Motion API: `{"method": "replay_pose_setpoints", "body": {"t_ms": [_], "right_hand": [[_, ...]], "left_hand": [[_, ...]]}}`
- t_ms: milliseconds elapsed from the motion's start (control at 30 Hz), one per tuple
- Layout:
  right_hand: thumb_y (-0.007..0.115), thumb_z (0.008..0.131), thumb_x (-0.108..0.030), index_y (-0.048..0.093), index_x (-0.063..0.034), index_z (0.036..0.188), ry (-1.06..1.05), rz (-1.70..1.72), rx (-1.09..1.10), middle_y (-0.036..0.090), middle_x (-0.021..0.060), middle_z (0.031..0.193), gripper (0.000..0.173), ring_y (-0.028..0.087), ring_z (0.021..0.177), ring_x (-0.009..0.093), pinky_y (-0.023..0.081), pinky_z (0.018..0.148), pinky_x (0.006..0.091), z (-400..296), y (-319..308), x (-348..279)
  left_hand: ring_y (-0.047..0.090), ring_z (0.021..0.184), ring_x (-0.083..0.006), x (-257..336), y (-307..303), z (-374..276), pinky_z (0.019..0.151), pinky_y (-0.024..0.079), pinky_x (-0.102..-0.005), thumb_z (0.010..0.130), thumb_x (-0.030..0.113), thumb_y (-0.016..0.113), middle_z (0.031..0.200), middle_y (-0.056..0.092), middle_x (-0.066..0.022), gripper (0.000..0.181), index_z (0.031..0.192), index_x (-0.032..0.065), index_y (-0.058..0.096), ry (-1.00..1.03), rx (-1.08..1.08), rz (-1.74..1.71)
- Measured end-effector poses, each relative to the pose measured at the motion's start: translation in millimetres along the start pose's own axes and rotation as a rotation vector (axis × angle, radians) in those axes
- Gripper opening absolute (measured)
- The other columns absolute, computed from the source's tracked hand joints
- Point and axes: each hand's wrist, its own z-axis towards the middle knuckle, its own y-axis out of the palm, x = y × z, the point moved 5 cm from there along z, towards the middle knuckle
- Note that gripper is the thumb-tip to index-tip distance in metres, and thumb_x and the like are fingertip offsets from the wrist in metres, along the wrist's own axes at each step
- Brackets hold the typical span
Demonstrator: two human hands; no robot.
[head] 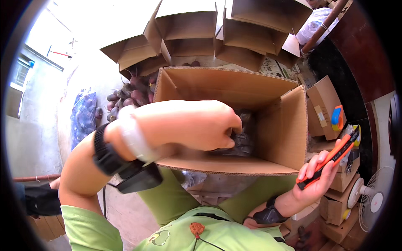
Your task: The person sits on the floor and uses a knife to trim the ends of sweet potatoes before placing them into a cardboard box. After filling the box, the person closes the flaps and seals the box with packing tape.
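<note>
An open cardboard box [282, 138] stands before me, its flaps raised. Over its opening is my left hand [220, 128], fingers curled; whether something is between them cannot be told. Dark, shiny plastic-wrapped contents [246, 138] show inside, partly hidden by that hand. To the right of the box my right hand [317, 175] grips an orange and black utility knife [329, 160], which points up to the right.
Several open cardboard boxes [188, 26] stand beyond. Purple root vegetables [135, 91] are heaped at the left, near a blue plastic bag [84, 113]. At the right are a tape dispenser [337, 118], stacked cartons [334, 207] and a fan [376, 200]. Another person's sleeve [40, 199] shows lower left.
</note>
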Motion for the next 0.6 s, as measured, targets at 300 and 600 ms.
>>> {"method": "replay_pose_setpoints", "body": {"t_ms": [300,600], "right_hand": [[0.049,0.096,-0.026,0.013,0.0001,0.145,0.148,0.15,-0.001,0.046,0.0065,0.079,0.066,0.037,0.042,0.006,0.037,0.028,0.0201,-3,-4,6],[0.05,0.096,-0.022,0.011,0.004,0.144,0.247,0.355,0.044,0.049,0.0129,0.079,0.067,0.041,0.041,0.01,0.042,0.031,0.0233,-3,-16,13]], "left_hand": [[0.066,0.068,-0.0241,-107,103,152,0.063,0.053,-0.0372,0.08,0.03,0.067,0.083,0.067,-0.0169,0.037,0.089,-0.0069,0.065,-0.336,-0.384,0.025],[0.059,0.102,-0.0304,-112,111,177,0.089,0.046,-0.0383,0.081,0.03,0.066,0.102,0.063,-0.018,0.056,0.122,-0.0055,0.052,-0.334,-0.017,-0.538]]}}
